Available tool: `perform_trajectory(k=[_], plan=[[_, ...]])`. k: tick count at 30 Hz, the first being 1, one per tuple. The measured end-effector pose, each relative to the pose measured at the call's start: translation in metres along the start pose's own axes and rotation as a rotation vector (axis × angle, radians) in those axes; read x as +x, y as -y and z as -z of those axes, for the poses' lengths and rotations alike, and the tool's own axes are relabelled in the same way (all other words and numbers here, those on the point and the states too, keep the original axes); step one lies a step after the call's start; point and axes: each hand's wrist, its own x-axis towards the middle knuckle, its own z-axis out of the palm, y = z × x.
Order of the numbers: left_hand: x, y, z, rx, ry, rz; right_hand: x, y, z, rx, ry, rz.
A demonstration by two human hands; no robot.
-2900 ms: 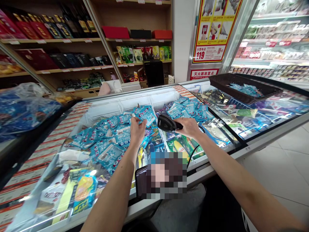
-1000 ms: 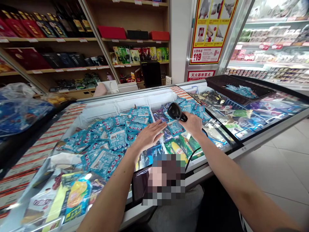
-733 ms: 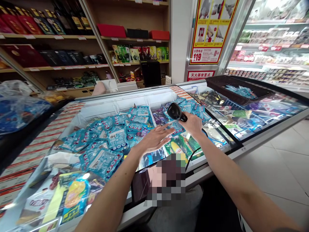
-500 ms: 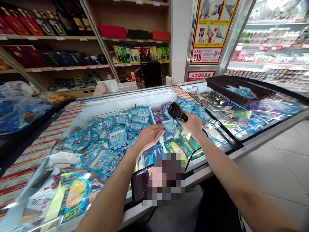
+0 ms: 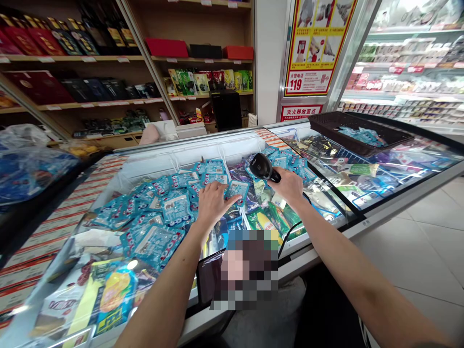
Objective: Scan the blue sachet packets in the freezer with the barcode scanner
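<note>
My right hand (image 5: 288,186) is wrapped round the handle of a black barcode scanner (image 5: 261,166), whose head points left and down over the freezer. My left hand (image 5: 213,203) is open above the pile of blue packets (image 5: 177,208), fingers spread and thumb stretched to the right. Beside that thumb is one blue packet (image 5: 238,190) with a white printed label; the thumb overlaps its lower left edge, and I cannot tell whether they touch. More blue packets (image 5: 281,159) lie behind the scanner, right of the white divider.
A chest freezer (image 5: 239,137) spans the view. Green corn packs (image 5: 266,220) lie near its front edge. A black tray (image 5: 340,135) with several blue packets rests on the right side. A tablet (image 5: 210,278), partly blurred out, stands in front. The scanner's cable (image 5: 288,234) hangs beside it.
My left hand has moved left and its fingers have spread. The blue packet that was below the scanner head is now farther left. My right hand and the scanner have barely shifted.
</note>
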Motion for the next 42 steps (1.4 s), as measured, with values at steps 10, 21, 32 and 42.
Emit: perform_trajectory(k=[10,21,32,42], plan=[[0.002,0.011,-0.002,-0.227,-0.065,0.169,-0.004,0.003,0.002,0.055,-0.002,0.136],[0.001,0.011,0.003,-0.327,-0.093,0.204,-0.009,0.004,-0.003,0.147,0.034,0.379],[0.001,0.011,0.004,-0.247,-0.07,0.192,-0.01,0.005,-0.004,0.136,0.051,0.416],[0.002,0.009,0.005,-0.246,-0.067,0.17,-0.011,0.007,-0.003,0.126,0.063,0.417]])
